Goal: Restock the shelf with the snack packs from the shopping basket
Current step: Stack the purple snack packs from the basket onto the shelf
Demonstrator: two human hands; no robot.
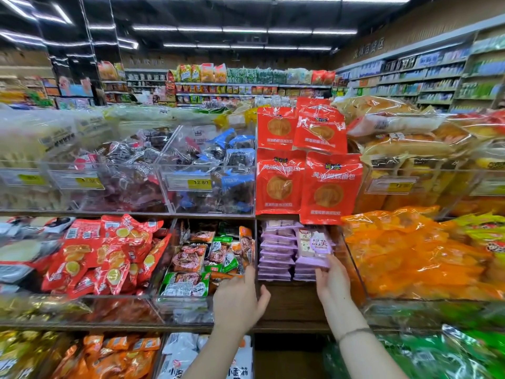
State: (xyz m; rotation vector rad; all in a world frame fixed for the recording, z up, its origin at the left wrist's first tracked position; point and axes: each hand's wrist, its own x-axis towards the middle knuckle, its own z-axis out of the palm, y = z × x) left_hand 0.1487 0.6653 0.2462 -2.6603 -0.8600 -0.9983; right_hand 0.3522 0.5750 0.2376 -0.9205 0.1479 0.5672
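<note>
right hand [332, 280]: up from the lower right, forearm slanting in, fingers curled round the bottom edge of the purple snack pack [314, 246], firm pinch on it.
purple snack pack: upright, label out, tipped a little, bottom edge sitting at the top of the right purple stack [305, 269], middle shelf.
left hand [239, 299]: raised from below, back of the hand to the camera, fingers loose and spread, thumb out to the right, nothing held.
left fingertips: right by the clear divider [255, 242] on the compartment's left side; touching or just short, cannot tell.
stacks: left purple stack [276, 255] and right one side by side, pushed to the back of the compartment.
top edge: red bread packs [328, 187] hanging down over the opening, lowest one ending just above the held pack, tight overhead.
right edge: slanted clear wall [355, 268] just beside the right wrist, orange packs [410, 255] piled behind it.
open room: bare wooden shelf floor [289, 302] in front of the stacks, between the two hands.
left neighbour: green and brown packs [188, 283] in the next bin, beyond the divider.
wrist: thin bracelet [355, 332] on the right forearm.
</note>
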